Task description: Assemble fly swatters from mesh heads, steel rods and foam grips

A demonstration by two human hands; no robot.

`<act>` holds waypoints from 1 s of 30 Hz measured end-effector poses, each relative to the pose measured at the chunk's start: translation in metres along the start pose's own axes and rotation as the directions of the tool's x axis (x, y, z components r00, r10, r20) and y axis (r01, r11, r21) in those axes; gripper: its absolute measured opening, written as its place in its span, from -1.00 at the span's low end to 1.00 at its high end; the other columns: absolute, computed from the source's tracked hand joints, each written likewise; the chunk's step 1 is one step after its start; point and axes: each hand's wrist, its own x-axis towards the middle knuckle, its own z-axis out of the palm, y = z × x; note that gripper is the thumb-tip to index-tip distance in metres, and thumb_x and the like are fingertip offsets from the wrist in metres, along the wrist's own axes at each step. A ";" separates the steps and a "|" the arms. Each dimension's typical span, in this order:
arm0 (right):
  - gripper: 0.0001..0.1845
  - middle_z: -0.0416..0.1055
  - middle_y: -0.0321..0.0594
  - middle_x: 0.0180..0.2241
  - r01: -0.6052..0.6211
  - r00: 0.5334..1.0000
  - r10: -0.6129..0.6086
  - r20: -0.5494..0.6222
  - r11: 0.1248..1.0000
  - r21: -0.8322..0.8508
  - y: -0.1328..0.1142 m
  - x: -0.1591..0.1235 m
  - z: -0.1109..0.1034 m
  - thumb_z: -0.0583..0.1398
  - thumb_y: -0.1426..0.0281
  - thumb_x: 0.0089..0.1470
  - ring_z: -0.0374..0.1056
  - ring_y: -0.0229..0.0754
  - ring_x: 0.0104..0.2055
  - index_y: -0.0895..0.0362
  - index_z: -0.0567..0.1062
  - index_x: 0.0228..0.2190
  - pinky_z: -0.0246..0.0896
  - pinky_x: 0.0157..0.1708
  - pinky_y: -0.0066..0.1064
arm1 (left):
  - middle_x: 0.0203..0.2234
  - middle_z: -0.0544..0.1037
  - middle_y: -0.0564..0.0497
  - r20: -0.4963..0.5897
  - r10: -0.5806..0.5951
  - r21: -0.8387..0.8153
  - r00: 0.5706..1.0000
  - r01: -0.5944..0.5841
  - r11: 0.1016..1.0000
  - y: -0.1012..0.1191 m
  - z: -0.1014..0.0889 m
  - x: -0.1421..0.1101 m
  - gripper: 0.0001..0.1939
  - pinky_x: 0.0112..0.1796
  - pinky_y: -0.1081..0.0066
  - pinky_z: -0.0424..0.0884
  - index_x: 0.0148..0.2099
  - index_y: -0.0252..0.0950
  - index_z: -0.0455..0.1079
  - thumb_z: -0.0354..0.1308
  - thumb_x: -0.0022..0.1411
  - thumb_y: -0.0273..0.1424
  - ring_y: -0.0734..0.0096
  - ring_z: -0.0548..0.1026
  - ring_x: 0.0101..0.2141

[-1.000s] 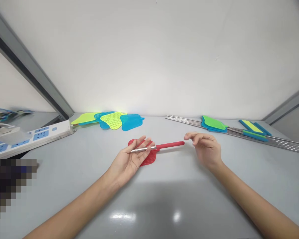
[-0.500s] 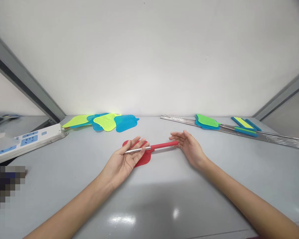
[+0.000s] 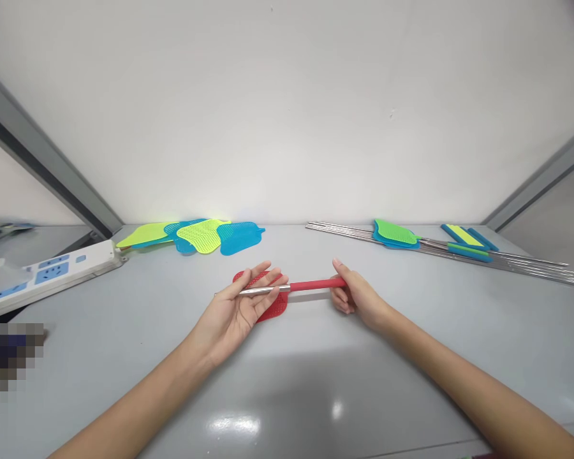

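My left hand [image 3: 239, 312] is palm up, with a thin metal rod [image 3: 263, 291] held across its fingers under the thumb. A red tube-shaped handle [image 3: 313, 285] covers the rod's right end. My right hand [image 3: 356, 293] is closed around the far end of this handle, thumb pointing up. Behind and below my left hand lies a red perforated fly swatter head [image 3: 275, 309], partly hidden by the fingers. Whether it is joined to the rod I cannot tell.
Yellow and blue swatter heads [image 3: 242, 238] overlap at the back left. At the back right lie long metal rods [image 3: 337, 229], a green swatter head [image 3: 395, 231] on a blue one, and blue and yellow handles [image 3: 466, 235]. A white power strip [image 3: 90, 258] sits at left.
My right hand, with its fingers apart around the handle's end before, has closed on the red handle. My left hand keeps nearly the same pose with the rod.
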 end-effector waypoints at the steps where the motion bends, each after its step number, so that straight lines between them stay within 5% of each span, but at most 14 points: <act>1: -0.39 -0.01 -0.35 -0.88 0.007 1.000 -0.007 0.006 1.000 0.011 0.000 -0.001 0.001 -0.13 -0.02 -0.02 -0.08 -0.41 -0.79 0.14 0.02 -0.84 -0.26 -0.73 -0.49 | -0.11 0.37 -0.25 0.011 0.008 0.027 1.000 -0.008 1.000 0.000 0.001 -0.001 -0.74 -0.21 0.38 0.42 -0.08 -0.43 0.28 -0.06 0.19 -0.46 0.13 0.32 -0.08; 13: -0.42 -0.01 -0.38 -0.84 -0.201 0.961 0.148 0.233 0.954 0.221 0.003 -0.013 0.015 -0.07 0.03 -0.01 -0.08 -0.41 -0.77 0.14 -0.05 -0.81 -0.28 -0.69 -0.47 | -0.18 0.43 -0.21 0.138 0.058 0.339 0.989 -0.102 0.935 0.003 0.006 -0.009 -0.64 -0.11 0.16 0.27 -0.06 -0.37 0.28 -0.10 0.19 -0.27 0.10 0.36 -0.12; 23: -0.43 0.01 -0.38 -0.84 -0.226 0.934 0.163 0.317 0.959 0.174 0.003 -0.019 0.023 -0.08 0.04 0.01 -0.07 -0.41 -0.75 0.15 -0.02 -0.81 -0.20 -0.65 -0.47 | -0.30 0.49 -0.14 0.172 0.082 0.318 0.982 -0.134 0.938 0.005 0.002 -0.009 -0.56 -0.18 0.27 0.29 -0.10 -0.39 0.31 -0.21 0.21 -0.20 0.20 0.44 -0.27; 30: -0.38 0.01 -0.37 -0.86 -0.272 0.905 0.202 0.374 0.951 0.145 0.010 -0.032 0.045 -0.15 -0.02 0.00 -0.02 -0.40 -0.76 0.16 0.04 -0.82 -0.17 -0.67 -0.49 | -0.42 0.48 -0.12 0.053 0.150 0.198 0.987 -0.157 0.968 0.011 -0.001 -0.005 -0.65 -0.30 0.37 0.36 -0.14 -0.45 0.33 -0.12 0.20 -0.31 0.32 0.45 -0.41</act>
